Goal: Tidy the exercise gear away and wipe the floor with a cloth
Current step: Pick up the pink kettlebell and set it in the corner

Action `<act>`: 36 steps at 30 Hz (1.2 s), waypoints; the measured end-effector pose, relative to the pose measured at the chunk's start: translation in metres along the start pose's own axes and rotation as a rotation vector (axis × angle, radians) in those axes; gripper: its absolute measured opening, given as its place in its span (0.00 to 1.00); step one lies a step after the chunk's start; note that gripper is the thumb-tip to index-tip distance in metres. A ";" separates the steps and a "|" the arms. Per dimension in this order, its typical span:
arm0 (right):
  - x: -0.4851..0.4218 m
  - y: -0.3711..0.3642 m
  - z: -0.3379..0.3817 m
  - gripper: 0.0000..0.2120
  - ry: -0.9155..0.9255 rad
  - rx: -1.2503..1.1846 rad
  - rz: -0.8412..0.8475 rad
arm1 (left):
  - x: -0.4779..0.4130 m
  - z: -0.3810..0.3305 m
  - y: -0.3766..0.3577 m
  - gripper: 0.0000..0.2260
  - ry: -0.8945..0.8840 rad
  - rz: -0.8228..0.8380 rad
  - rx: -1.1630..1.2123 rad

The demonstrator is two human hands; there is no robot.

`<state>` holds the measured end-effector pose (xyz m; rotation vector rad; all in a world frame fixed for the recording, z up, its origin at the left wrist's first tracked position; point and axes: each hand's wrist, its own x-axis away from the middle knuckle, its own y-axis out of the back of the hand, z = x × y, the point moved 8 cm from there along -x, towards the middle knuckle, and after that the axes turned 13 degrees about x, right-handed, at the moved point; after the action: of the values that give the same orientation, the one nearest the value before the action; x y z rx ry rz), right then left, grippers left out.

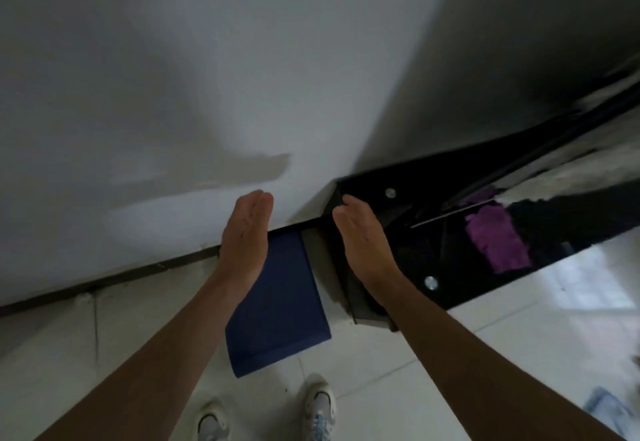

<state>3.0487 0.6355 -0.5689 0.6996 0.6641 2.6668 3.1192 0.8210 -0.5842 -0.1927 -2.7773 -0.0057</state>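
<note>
Shoes [320, 406] planted on pale tile floor [450, 354], we hold both hands out, fingers straight and together, gripping nothing, palms facing. Below and between them lies the navy foam pad [280, 302], long axis running from us toward the wall [173, 94]; left hand [247, 236] covers its left edge, right hand [363, 243] hangs over the black cabinet [450, 198].

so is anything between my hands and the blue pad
Nothing visible. The left hand and right hand are open near the blue pad, whose top is bare; the black cabinet stands beside it.
</note>
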 end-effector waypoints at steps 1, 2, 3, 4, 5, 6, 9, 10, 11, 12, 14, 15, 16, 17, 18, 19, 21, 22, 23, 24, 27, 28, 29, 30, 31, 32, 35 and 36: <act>0.014 0.022 0.025 0.22 0.018 -0.016 -0.023 | 0.013 -0.032 -0.007 0.26 -0.011 0.010 0.013; 0.028 0.043 0.050 0.21 0.045 -0.039 -0.045 | 0.027 -0.065 -0.013 0.26 -0.030 0.027 0.031; 0.044 0.062 0.075 0.21 0.074 -0.061 -0.062 | 0.043 -0.098 -0.019 0.24 -0.056 0.047 0.043; 0.058 0.079 0.098 0.22 0.104 -0.091 -0.080 | 0.056 -0.129 -0.026 0.20 -0.090 0.070 0.048; 0.073 0.094 0.116 0.22 0.114 -0.111 -0.094 | 0.071 -0.157 -0.033 0.18 -0.110 0.093 0.047; 0.089 0.107 0.133 0.23 0.122 -0.122 -0.111 | 0.084 -0.182 -0.039 0.17 -0.118 0.111 0.047; 0.144 0.144 0.176 0.23 0.186 -0.102 -0.183 | 0.129 -0.247 -0.059 0.23 -0.154 0.196 0.043; 0.163 0.155 0.188 0.22 0.211 -0.088 -0.211 | 0.145 -0.266 -0.064 0.25 -0.169 0.231 0.054; 0.183 0.166 0.197 0.21 0.224 -0.082 -0.241 | 0.162 -0.280 -0.068 0.26 -0.177 0.271 0.066; 0.203 0.177 0.202 0.21 0.227 -0.088 -0.277 | 0.178 -0.292 -0.072 0.25 -0.179 0.314 0.075; 0.247 0.202 0.209 0.21 0.231 -0.118 -0.364 | 0.217 -0.315 -0.083 0.23 -0.192 0.423 0.084; 0.263 0.211 0.211 0.21 0.237 -0.126 -0.387 | 0.231 -0.320 -0.086 0.23 -0.194 0.461 0.089; 0.280 0.221 0.213 0.21 0.238 -0.133 -0.414 | 0.246 -0.325 -0.091 0.23 -0.199 0.505 0.084; 0.302 0.235 0.212 0.22 0.235 -0.144 -0.457 | 0.263 -0.328 -0.099 0.22 -0.206 0.553 0.072; 0.319 0.245 0.211 0.24 0.235 -0.160 -0.490 | 0.274 -0.329 -0.105 0.21 -0.211 0.586 0.059; 0.339 0.256 0.205 0.25 0.231 -0.176 -0.536 | 0.286 -0.328 -0.113 0.18 -0.218 0.621 0.053; 0.380 0.282 0.185 0.25 0.214 -0.206 -0.642 | 0.309 -0.324 -0.139 0.14 -0.221 0.687 0.043; 0.395 0.291 0.173 0.24 0.196 -0.224 -0.673 | 0.318 -0.320 -0.150 0.13 -0.204 0.706 0.046; 0.411 0.302 0.158 0.22 0.170 -0.240 -0.704 | 0.331 -0.315 -0.165 0.12 -0.175 0.735 0.053; 0.427 0.314 0.141 0.22 0.136 -0.244 -0.746 | 0.345 -0.310 -0.180 0.13 -0.154 0.769 0.059; 0.471 0.353 0.088 0.25 0.040 -0.272 -0.889 | 0.391 -0.296 -0.232 0.14 -0.134 0.876 0.054; 0.485 0.366 0.070 0.23 0.015 -0.299 -0.921 | 0.407 -0.290 -0.252 0.15 -0.127 0.904 0.045; 0.496 0.378 0.053 0.21 -0.005 -0.331 -0.944 | 0.422 -0.285 -0.271 0.15 -0.119 0.928 0.037; 0.507 0.390 0.036 0.22 -0.024 -0.362 -0.968 | 0.437 -0.280 -0.290 0.15 -0.112 0.948 0.025; 0.519 0.401 0.018 0.23 -0.043 -0.392 -0.999 | 0.453 -0.275 -0.310 0.14 -0.117 0.975 0.008; 0.534 0.418 -0.003 0.25 -0.057 -0.419 -1.034 | 0.474 -0.267 -0.336 0.13 -0.125 1.009 -0.006; 0.561 0.459 -0.048 0.26 -0.084 -0.484 -1.086 | 0.518 -0.252 -0.393 0.12 -0.109 1.056 -0.004; 0.572 0.477 -0.067 0.23 -0.095 -0.502 -1.112 | 0.534 -0.246 -0.415 0.13 -0.100 1.066 -0.010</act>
<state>2.4553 0.4348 -0.1611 0.1897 0.2044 1.6291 2.6538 0.4741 -0.1588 -1.6436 -2.4091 0.2571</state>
